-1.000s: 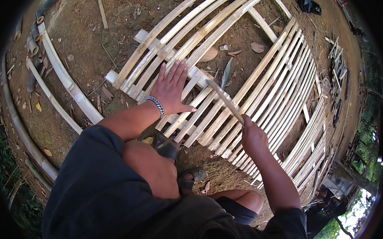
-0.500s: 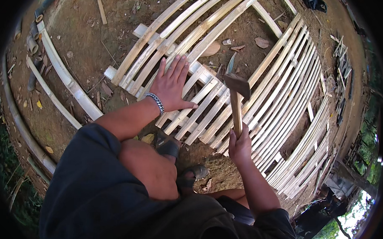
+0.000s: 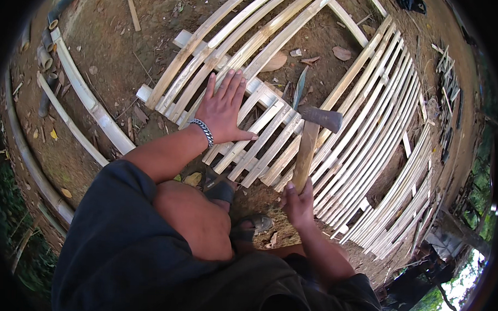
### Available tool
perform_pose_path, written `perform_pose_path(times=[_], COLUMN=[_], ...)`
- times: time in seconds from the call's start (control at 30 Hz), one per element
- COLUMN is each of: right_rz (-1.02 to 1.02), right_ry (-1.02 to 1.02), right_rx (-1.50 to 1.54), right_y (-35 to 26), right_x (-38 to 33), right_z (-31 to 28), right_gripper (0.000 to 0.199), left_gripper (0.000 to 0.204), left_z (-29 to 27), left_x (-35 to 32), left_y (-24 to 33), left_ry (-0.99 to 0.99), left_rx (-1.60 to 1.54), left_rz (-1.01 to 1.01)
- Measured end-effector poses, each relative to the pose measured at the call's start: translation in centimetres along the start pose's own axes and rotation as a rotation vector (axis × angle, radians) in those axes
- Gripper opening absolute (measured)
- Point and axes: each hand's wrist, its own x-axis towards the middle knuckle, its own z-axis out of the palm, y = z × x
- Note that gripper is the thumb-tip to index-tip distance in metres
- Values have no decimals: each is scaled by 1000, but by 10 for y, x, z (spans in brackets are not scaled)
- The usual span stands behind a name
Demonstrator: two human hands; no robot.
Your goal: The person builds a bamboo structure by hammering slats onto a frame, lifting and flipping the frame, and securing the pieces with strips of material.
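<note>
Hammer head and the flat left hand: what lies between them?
In the head view, only pale bamboo slats of the panel span from the left hand to the hammer head; nothing else rests there.

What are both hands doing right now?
Left hand: open, flat on the bamboo slat panel.
Right hand: closed around the hammer handle.

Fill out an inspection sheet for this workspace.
Surface: bare dirt ground with dry leaves.
Job's things: bamboo slat panel lying flat; hammer raised above it.
Clutter: loose bamboo poles at left, offcuts and sticks at right.
Grips: left hand flat on the slats, fingers spread; right hand closed on the hammer handle.
Cables: nothing seen.
Surroundings: greenery at the edges; sandalled foot below the panel.
</note>
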Motion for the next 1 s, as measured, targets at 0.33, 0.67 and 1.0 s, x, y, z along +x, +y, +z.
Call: perform_pose_path(times=[0.33, 0.67, 1.0], right_rz=[53, 64, -51], right_ry=[15, 16, 136], right_rx=[382, 513, 482], right_y=[2, 0, 7], right_x=[-2, -10, 5], right_z=[36, 60, 72], right_gripper=[18, 24, 29], left_gripper=[139, 141, 139], left_z=[-3, -5, -6], left_x=[0, -1, 1], left_y=[3, 3, 6], left_ry=[18, -7, -14], left_rx=[-11, -7, -11], left_rz=[-8, -12, -18])
